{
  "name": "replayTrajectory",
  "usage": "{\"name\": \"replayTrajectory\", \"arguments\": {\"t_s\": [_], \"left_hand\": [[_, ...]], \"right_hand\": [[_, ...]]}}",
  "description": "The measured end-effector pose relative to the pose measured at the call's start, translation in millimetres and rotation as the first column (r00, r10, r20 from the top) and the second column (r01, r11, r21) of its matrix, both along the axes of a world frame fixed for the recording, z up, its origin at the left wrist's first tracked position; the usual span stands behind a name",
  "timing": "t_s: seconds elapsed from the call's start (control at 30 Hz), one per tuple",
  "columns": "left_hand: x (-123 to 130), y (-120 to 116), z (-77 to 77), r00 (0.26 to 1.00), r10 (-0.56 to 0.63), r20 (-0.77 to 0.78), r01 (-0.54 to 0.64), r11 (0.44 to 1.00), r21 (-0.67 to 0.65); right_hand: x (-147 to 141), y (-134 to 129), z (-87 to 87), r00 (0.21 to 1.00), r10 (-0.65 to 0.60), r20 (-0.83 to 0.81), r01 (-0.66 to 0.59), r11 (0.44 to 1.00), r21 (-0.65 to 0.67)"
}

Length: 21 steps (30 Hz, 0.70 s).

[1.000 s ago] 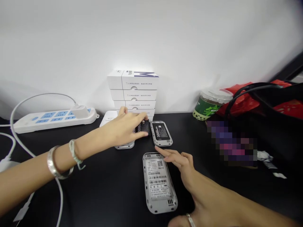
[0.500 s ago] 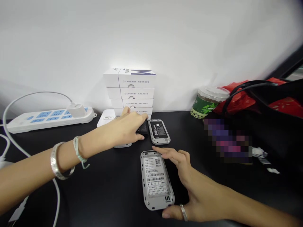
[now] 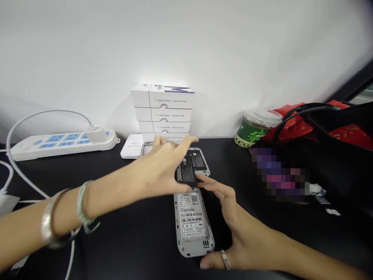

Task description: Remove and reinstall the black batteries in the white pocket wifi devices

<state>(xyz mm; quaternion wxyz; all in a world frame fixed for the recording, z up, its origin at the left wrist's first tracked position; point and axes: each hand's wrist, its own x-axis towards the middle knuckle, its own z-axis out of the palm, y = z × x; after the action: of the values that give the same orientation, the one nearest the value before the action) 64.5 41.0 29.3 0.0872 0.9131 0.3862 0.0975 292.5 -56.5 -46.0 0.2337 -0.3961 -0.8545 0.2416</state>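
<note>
My left hand (image 3: 163, 167) grips a black battery (image 3: 185, 171) between thumb and fingers, just above the top end of an opened grey-white device (image 3: 194, 221). The device lies on the black table with its label and bare recess facing up. My right hand (image 3: 236, 229) rests at the device's right side, fingers spread, thumb at its lower corner and fingertips close to the battery. Behind the battery lies a second device (image 3: 200, 159) with a black battery in it. A third device (image 3: 147, 147) is mostly hidden behind my left hand.
Stacked white boxes (image 3: 163, 114) stand against the wall, with small white items (image 3: 131, 147) beside them. A power strip (image 3: 64, 144) with cables is at left. At right are a drink cup (image 3: 256, 126), red bags (image 3: 294, 124) and a pixelated flat object (image 3: 276, 175).
My left hand has moved right and toward me, carrying the battery from beside the second device to over the near device's top end. My right hand has barely moved.
</note>
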Motion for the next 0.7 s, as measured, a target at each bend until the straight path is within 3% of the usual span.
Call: {"name": "replayTrajectory", "arguments": {"t_s": [0.1,0.2,0.43,0.57,0.63,0.7], "left_hand": [[3,-33,-4.0,0.996,-0.038,0.085,0.044,0.997,-0.066],[3,-51,-13.0,0.99,-0.076,0.121,0.09,0.989,-0.115],[0,-48,-28.2,0.98,-0.068,0.189,0.099,0.982,-0.159],[-5,-52,-31.1,0.971,0.03,0.238,0.041,0.958,-0.285],[-7,-57,-33.3,0.975,0.007,0.221,0.05,0.966,-0.254],[-9,-63,-36.6,0.982,-0.066,0.177,0.089,0.988,-0.126]], "right_hand": [[0,0,-1.0,1.0,-0.007,-0.018,0.007,1.0,0.0],[-1,0,0.0,1.0,-0.001,-0.026,0.0,1.0,-0.021],[-1,-1,2.0,1.0,0.011,-0.004,-0.011,0.999,-0.032],[-3,0,6.2,0.999,0.03,0.034,-0.029,0.999,-0.039],[-4,1,9.3,0.998,0.047,0.032,-0.046,0.999,-0.029],[-6,1,12.2,0.998,0.062,0.029,-0.061,0.998,-0.021]]}}
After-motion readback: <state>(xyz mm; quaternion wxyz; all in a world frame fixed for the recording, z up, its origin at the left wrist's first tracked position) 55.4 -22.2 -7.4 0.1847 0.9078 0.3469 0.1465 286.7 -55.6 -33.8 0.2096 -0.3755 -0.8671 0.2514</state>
